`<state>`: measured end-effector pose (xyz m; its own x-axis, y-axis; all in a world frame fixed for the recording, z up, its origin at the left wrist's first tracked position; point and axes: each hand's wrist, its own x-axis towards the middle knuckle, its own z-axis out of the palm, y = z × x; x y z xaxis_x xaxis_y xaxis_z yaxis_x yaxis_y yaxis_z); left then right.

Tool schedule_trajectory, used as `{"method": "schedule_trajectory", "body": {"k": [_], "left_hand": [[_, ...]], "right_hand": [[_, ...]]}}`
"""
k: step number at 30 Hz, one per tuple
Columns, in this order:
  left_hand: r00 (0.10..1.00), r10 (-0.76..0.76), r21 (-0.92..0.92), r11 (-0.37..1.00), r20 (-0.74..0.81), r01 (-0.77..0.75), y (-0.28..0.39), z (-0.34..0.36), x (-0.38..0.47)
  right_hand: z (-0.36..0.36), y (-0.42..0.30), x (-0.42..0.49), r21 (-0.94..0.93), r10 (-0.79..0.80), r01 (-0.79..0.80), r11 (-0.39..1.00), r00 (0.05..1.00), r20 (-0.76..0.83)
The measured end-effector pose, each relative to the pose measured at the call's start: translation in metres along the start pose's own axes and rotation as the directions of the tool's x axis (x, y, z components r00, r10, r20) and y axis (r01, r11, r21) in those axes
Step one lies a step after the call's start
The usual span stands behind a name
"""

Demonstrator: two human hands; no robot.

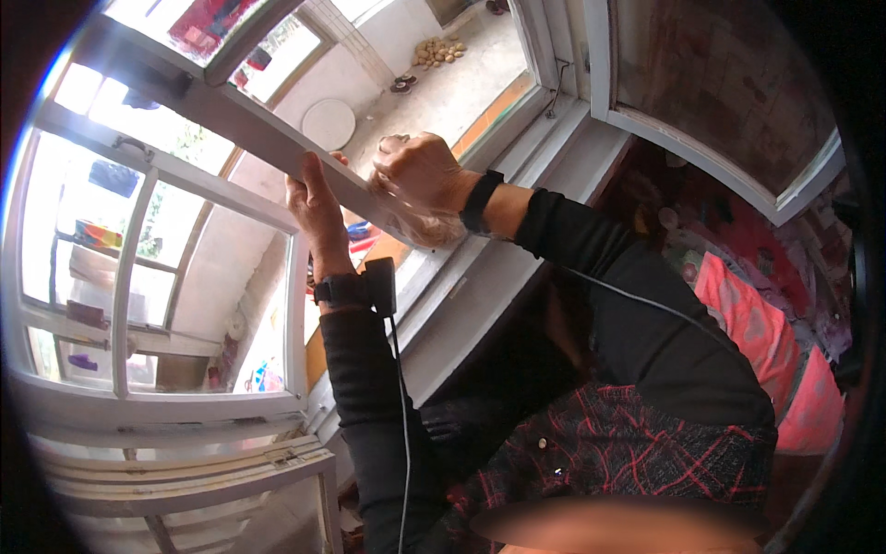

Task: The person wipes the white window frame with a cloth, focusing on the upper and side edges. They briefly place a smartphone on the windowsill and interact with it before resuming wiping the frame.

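Note:
My left hand grips the edge of a white-painted window stile, its thumb lying on the near face and its fingers wrapped behind. To its right, my right hand is closed in a fist beside the lower part of the same stile. A crumpled, pale, translucent cloth or film hangs from under that fist against the stile; which material it is, I cannot tell. Both wrists carry black straps, and a small black box with a cable sits at the left one. Below the hands runs the white window sill.
A glazed casement stands at the left, another sash at the upper right. Outside are a round white lid-like disc, shoes and a pile of potato-like lumps. Pink patterned fabric lies at the right.

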<state>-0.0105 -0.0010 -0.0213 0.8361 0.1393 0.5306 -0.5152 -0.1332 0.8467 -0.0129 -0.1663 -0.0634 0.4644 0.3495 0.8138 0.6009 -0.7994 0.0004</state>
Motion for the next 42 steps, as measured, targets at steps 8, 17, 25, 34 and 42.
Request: {"method": "schedule_trajectory", "body": {"k": [8,17,25,34,42], "left_hand": [[0.994,-0.105,0.366,0.925,-0.02,0.105,0.013,-0.098,-0.041],[0.885,-0.302,0.492,0.745,-0.354,0.45,0.023,-0.232,-0.217],[0.912,-0.411,0.957,0.256,-0.02,0.136,0.022,-0.252,-0.344],[0.845,-0.532,0.99,0.139,0.059,0.018,0.018,-0.257,-0.337],[0.871,-0.48,0.993,0.096,0.103,-0.065,0.015,-0.249,-0.337]], "right_hand": [[0.04,0.006,-0.049,-0.026,-0.043,0.049,0.998,0.977,0.207],[0.044,0.017,-0.075,0.02,0.019,-0.035,0.999,0.852,0.523],[0.054,0.05,-0.047,0.015,0.077,-0.086,0.996,0.941,0.331],[0.049,0.049,-0.048,-0.027,0.096,-0.092,0.995,0.958,0.271],[0.055,0.055,-0.058,0.033,0.199,-0.223,0.974,0.921,0.333]]}}
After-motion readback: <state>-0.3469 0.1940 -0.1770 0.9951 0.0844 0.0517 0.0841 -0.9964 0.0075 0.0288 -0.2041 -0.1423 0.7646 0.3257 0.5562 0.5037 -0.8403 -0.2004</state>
